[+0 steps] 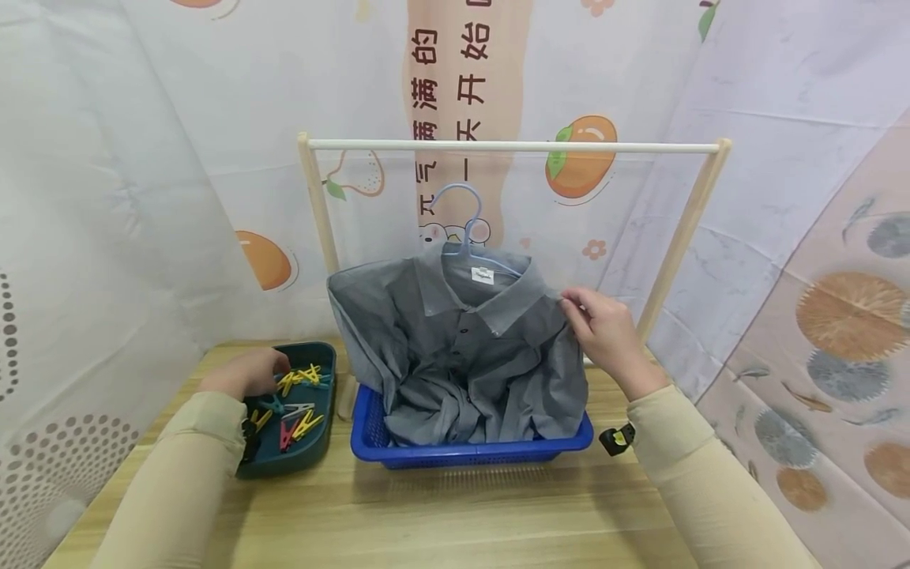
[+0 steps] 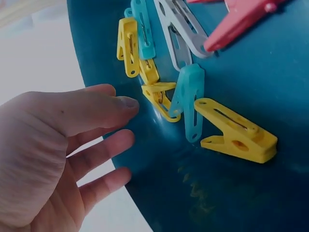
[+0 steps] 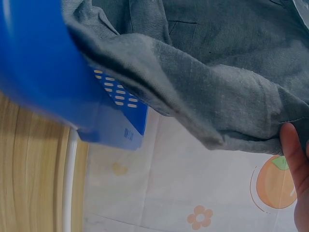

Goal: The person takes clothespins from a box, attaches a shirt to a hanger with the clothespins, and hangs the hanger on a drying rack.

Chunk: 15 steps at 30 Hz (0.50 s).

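A grey collared shirt (image 1: 462,371) on a light blue hanger (image 1: 469,225) stands partly upright, its lower part bunched in a blue basket (image 1: 469,455). My right hand (image 1: 604,328) pinches the shirt at its shoulder on the right; in the right wrist view a fingertip (image 3: 292,145) presses the cloth. My left hand (image 1: 245,373) is at a dark green tray (image 1: 320,454) of clothespins. In the left wrist view its fingers are loosely bent beside a yellow clothespin (image 2: 128,46) and a teal clothespin (image 2: 190,82), holding none of them.
Behind the basket rises a rack with a white rail (image 1: 512,146) and wooden posts (image 1: 682,245). A red clothespin (image 1: 287,435) and a grey clothespin (image 1: 298,410) also lie in the tray. Wooden tabletop (image 1: 455,521) extends in front; printed curtains (image 1: 213,158) hang around.
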Each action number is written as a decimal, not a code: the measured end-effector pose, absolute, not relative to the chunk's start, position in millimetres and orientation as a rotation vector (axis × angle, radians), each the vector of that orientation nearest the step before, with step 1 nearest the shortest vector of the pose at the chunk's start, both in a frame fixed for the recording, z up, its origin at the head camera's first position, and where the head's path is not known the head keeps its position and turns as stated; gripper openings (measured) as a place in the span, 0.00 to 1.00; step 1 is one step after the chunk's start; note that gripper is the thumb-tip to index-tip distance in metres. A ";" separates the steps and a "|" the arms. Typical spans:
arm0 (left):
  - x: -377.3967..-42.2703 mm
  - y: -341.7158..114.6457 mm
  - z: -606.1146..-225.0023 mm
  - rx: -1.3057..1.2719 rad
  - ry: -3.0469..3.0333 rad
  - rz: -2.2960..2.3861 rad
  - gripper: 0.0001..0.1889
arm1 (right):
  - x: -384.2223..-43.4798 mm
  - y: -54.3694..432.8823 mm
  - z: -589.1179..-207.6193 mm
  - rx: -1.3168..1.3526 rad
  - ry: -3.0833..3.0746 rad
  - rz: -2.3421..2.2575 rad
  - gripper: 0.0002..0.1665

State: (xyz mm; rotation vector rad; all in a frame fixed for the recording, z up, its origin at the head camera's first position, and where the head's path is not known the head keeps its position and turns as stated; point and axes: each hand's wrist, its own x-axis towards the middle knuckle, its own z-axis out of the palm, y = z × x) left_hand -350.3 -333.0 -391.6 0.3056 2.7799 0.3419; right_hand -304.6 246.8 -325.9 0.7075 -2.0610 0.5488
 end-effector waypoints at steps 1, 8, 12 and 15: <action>-350.1 -334.0 -392.1 0.303 2.779 0.340 0.22 | -304.9 246.5 -326.2 0.708 -2.062 0.551 0.04; -347.4 -337.0 -395.1 0.248 2.763 0.282 0.18 | -305.3 244.7 -326.7 0.705 -2.076 0.558 0.04; -346.3 -334.1 -395.9 0.233 2.755 0.206 0.15 | -305.5 243.5 -327.3 0.696 -2.084 0.559 0.04; -345.1 -333.1 -399.2 0.262 2.782 0.132 0.12 | -305.5 242.7 -327.0 0.696 -2.084 0.559 0.04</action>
